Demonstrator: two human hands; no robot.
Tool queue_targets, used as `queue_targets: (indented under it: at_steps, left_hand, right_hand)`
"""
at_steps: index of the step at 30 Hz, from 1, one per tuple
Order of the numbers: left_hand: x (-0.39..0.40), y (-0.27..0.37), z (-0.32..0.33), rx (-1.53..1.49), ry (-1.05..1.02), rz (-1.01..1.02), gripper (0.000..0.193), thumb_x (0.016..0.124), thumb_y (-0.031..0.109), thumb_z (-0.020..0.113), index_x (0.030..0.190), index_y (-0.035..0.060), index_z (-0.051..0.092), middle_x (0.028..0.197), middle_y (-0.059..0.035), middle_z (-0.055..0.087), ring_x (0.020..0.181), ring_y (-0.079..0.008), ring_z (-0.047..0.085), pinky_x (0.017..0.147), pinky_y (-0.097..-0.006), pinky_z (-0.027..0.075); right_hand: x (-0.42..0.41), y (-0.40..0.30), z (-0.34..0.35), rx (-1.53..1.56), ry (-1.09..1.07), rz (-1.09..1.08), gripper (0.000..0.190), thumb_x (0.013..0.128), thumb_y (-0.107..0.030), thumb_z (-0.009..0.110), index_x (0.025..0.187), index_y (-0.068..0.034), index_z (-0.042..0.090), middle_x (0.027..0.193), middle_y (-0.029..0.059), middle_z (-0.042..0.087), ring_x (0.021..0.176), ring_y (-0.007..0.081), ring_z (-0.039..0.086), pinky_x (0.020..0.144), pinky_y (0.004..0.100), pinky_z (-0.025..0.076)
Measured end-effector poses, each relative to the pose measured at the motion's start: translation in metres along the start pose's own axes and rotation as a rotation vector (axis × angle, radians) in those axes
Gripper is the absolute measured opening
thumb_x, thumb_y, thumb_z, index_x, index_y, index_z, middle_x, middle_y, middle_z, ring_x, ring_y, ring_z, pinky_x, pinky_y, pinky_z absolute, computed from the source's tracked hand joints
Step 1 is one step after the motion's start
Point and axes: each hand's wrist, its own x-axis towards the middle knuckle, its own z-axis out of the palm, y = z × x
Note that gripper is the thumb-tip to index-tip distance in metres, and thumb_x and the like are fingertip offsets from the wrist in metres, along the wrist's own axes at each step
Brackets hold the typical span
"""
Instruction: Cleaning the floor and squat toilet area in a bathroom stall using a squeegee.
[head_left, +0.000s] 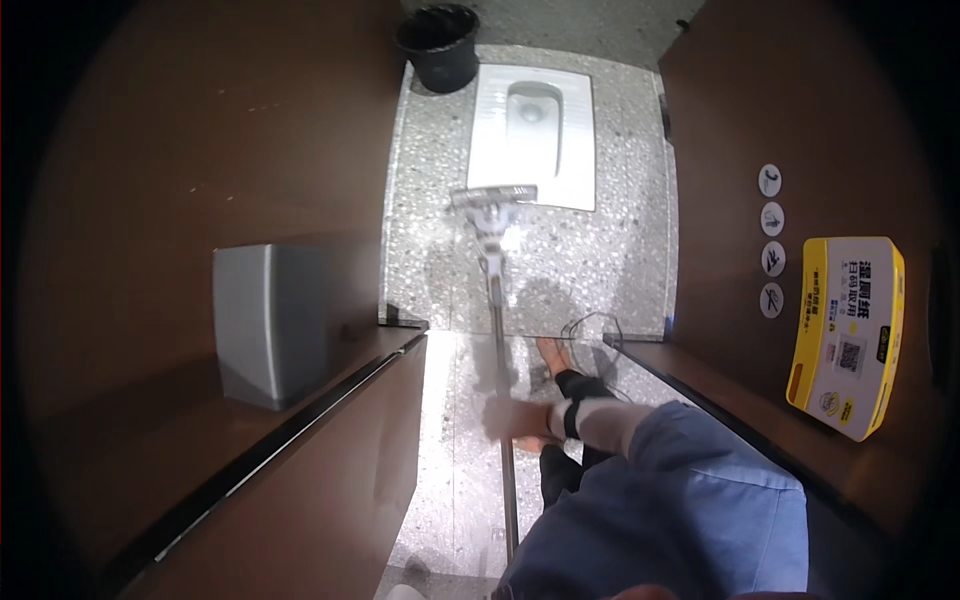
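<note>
My right hand (517, 420), blurred, is closed around the long metal pole of a floor mop (499, 337). The pole runs up to a flat mop head (495, 196), which lies across the near left edge of a white squat toilet (577, 176) and the speckled floor. A dark band circles my right wrist area, below a blue sleeve (697, 442). The pole's lower end passes behind the blue shirt. My left hand cannot be made out; a small patch of skin at the bottom edge is too cut off to identify.
A black bucket (442, 64) stands left of the toilet. Brown partitions (300, 165) flank the stall. A grey box (270, 322) is on the left one, a yellow and white dispenser (847, 337) on the right. Dark thin loops (592, 322) show near the feet (551, 354).
</note>
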Motion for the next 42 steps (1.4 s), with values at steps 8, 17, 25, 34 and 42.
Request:
queue_targets:
  at_steps: [8,17,25,34,42]
  left_hand:
    - [0.07,0.177,-0.027,-0.299,-0.127,0.182,0.025,0.082,0.027,0.061,0.087,0.0025,0.056,0.067,-0.0157,0.06,0.059,-0.0308,0.062,0.052,-0.0441,0.047]
    - [0.102,0.259,-0.03,-0.543,-0.21,0.283,0.031,0.073,0.005,0.062,0.103,0.007,0.054,0.071,-0.0154,0.059,0.063,-0.0371,0.06,0.054,-0.0463,0.048]
    - [0.074,-0.111,0.046,0.037,0.24,0.608,0.016,0.082,0.017,0.061,0.097,0.0092,0.061,0.059,-0.006,0.053,0.052,-0.0275,0.056,0.048,-0.0409,0.045]
    - [-0.041,-0.118,0.007,-0.049,0.072,-0.088,0.025,0.09,0.028,0.056,0.084,0.0063,0.065,0.06,-0.0064,0.056,0.053,-0.0209,0.056,0.049,-0.0342,0.043]
    - [0.039,0.074,-0.027,-0.142,-0.005,0.168,0.03,0.092,0.031,0.054,0.081,0.0056,0.066,0.061,-0.0062,0.057,0.053,-0.0184,0.055,0.049,-0.0322,0.042]
  right_hand:
    - [0.097,0.096,-0.21,-0.835,-0.052,-0.262,0.008,0.073,-0.013,0.061,0.066,-0.011,0.064,0.072,0.0058,0.064,0.076,0.0253,0.063,0.069,0.0366,0.048]
    - [0.088,0.107,-0.297,-1.406,-0.249,0.108,0.009,0.072,-0.013,0.061,0.072,-0.011,0.069,0.083,0.0059,0.068,0.084,0.0242,0.063,0.082,0.0345,0.048]
    - [-0.011,-0.011,-0.045,-0.792,-0.48,0.019,0.006,0.069,-0.013,0.061,0.066,-0.01,0.065,0.069,0.0118,0.063,0.066,0.0327,0.064,0.061,0.0448,0.05]
    - [-0.092,-0.075,0.09,-0.511,-0.441,-0.116,0.01,0.069,-0.024,0.06,0.066,-0.014,0.06,0.066,0.0054,0.057,0.067,0.0238,0.06,0.064,0.0397,0.045]
    - [-0.075,0.081,-0.114,-0.827,-0.081,-0.012,0.01,0.066,-0.023,0.06,0.06,-0.014,0.061,0.063,0.0058,0.057,0.065,0.0242,0.06,0.062,0.0393,0.047]
